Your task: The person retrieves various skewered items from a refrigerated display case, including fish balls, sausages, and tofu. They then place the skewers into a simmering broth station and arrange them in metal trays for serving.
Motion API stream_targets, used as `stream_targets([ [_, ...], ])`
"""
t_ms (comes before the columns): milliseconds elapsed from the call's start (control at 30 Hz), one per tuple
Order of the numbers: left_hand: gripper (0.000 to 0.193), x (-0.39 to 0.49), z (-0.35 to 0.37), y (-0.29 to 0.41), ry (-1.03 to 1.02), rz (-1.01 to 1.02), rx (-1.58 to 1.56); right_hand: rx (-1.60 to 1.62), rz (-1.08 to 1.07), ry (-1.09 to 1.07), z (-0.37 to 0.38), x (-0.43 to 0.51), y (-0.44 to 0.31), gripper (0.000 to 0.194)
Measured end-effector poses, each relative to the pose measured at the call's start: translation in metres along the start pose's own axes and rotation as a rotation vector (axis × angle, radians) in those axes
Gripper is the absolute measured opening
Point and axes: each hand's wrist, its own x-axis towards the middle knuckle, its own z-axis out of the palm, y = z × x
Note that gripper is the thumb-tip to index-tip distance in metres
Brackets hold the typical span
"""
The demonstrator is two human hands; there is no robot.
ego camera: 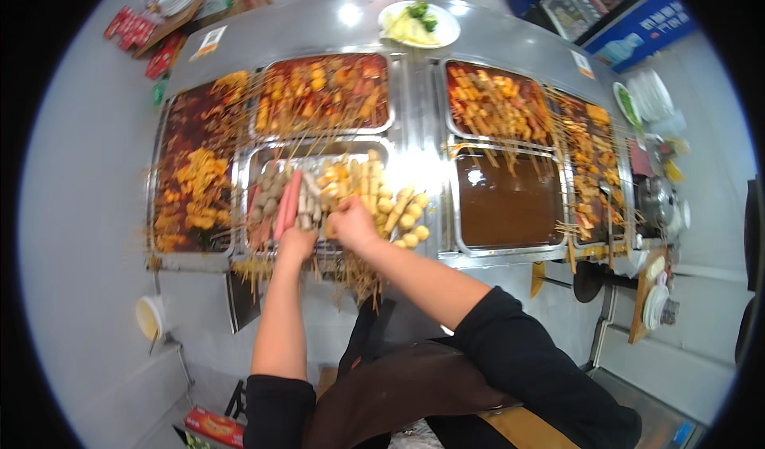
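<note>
Both my hands are over a steel pan (382, 144) of skewered food at the front left of the counter. My left hand (297, 243) is at the lower ends of pink sausage skewers (289, 201) and pale skewers (308, 201); its fingers are mostly hidden. Just to the right, my right hand (354, 221) has curled fingers beside a small beige piece, below yellow-orange skewers (334, 177). Whether it grips a stick is blurred. Grey meatball skewers (267, 192) lie left of the sausages. Yellow ball skewers (412, 222) lie at the pan's right, past its rim.
Pans of skewers in red broth (323, 90) stand behind and at both sides. Right of centre is a pan of brown broth (511, 204). Bamboo stick ends (358, 275) jut over the front edge. A ladle (608, 210) rests in the right pan. A plate of greens (421, 24) stands behind.
</note>
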Motion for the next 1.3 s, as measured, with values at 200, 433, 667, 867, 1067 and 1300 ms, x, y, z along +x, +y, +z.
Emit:
stream_targets([
  [200, 0.017, -0.011, -0.006, -0.016, -0.305, -0.118, -1.285, 0.338, -0.002, -0.038, -0.008, 0.001, 0.009, 0.029],
  [433, 0.021, -0.051, -0.029, -0.001, -0.261, -0.031, -1.557, 0.390, -0.019, -0.017, -0.010, -0.016, -0.005, 0.027],
  [667, 0.020, -0.083, -0.025, 0.004, -0.340, -0.082, -1.773, 0.367, -0.034, 0.018, -0.008, -0.019, 0.000, 0.025],
  [867, 0.018, -0.146, -0.038, 0.006, -0.762, 0.012, -2.275, 0.116, -0.097, -0.108, -0.019, -0.015, 0.005, 0.034],
  [1067, 0.019, -0.196, -0.048, 0.022, -0.740, 0.127, -2.030, -0.005, -0.407, -0.104, -0.089, -0.054, 0.000, 0.038],
  [1300, 0.020, -0.194, -0.007, 0.114, -0.651, 0.116, -1.901, 0.768, 0.128, -0.244, -0.165, -0.145, 0.025, 0.034],
])
